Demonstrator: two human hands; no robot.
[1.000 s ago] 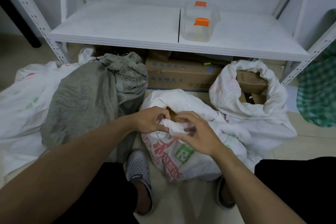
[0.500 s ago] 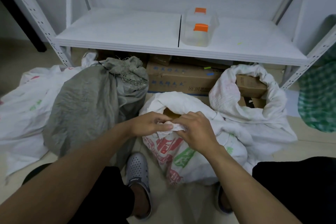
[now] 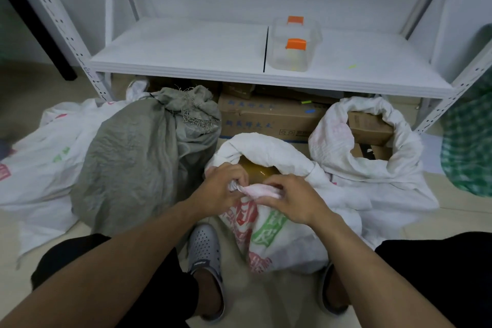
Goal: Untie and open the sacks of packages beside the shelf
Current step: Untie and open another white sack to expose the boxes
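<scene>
White printed sack (image 3: 269,237) is gaping on pale floor (image 3: 279,298) by the shelf (image 3: 186,53); left hand (image 3: 223,190) and right hand (image 3: 295,200) are pinching its rim.

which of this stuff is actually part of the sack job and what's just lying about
Job: white printed woven sack, its rolled mouth gripped by left hand and right hand; closed grey woven sack; opened white sack holding cardboard boxes.
Lying about: clear plastic boxes with orange latches on the white shelf; brown cardboard carton beneath it; green checked bag.
</scene>
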